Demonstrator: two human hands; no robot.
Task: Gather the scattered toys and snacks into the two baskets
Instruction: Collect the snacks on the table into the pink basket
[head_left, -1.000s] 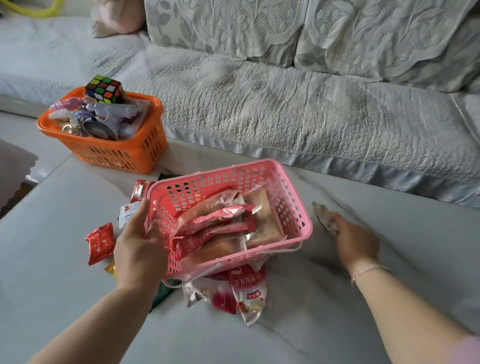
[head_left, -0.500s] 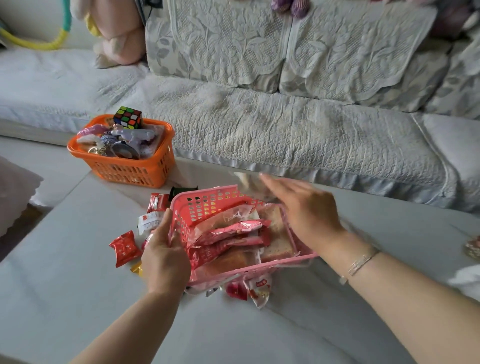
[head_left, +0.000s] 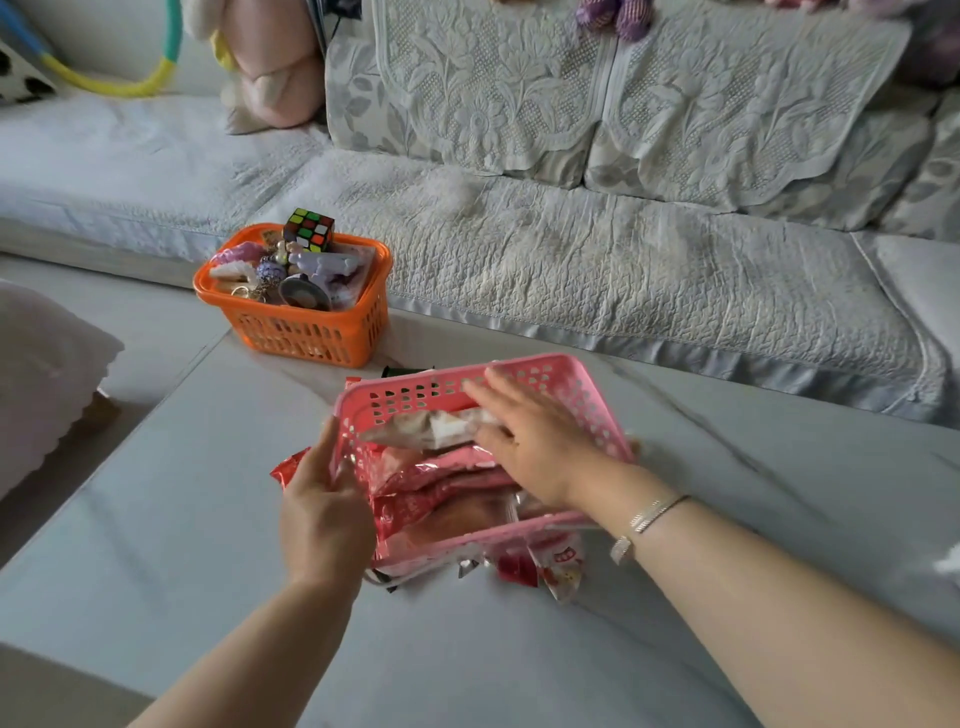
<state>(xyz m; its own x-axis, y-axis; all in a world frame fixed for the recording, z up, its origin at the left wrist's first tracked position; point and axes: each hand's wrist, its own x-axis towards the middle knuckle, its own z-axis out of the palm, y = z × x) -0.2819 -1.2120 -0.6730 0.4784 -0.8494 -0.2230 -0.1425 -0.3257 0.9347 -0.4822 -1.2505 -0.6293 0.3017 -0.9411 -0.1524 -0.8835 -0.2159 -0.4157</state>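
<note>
A pink basket (head_left: 519, 364) with several red and clear snack packets stands tilted on the grey table. My left hand (head_left: 324, 514) grips its left rim. Over the basket, my right hand (head_left: 535, 441) holds the end of a pale snack packet (head_left: 426, 431) that lies across the top of the pile inside. More red and white packets (head_left: 561, 569) stick out from under the basket's near edge, and a red packet (head_left: 288, 467) shows beside my left hand. The orange basket (head_left: 311, 338) at the back left holds toys, with a puzzle cube (head_left: 309, 228) on top.
A grey quilted sofa (head_left: 597, 260) runs along the far side of the table. A pink plush toy (head_left: 275, 67) and a coloured hoop (head_left: 104, 85) lie on it at the back left. A dark packet (head_left: 400, 371) peeks out behind the pink basket. A pale cushion (head_left: 41, 374) sits at the left.
My right hand picked the pale packet up off the table at the right and carried it left into the pink basket. My left hand stayed on the basket's rim.
</note>
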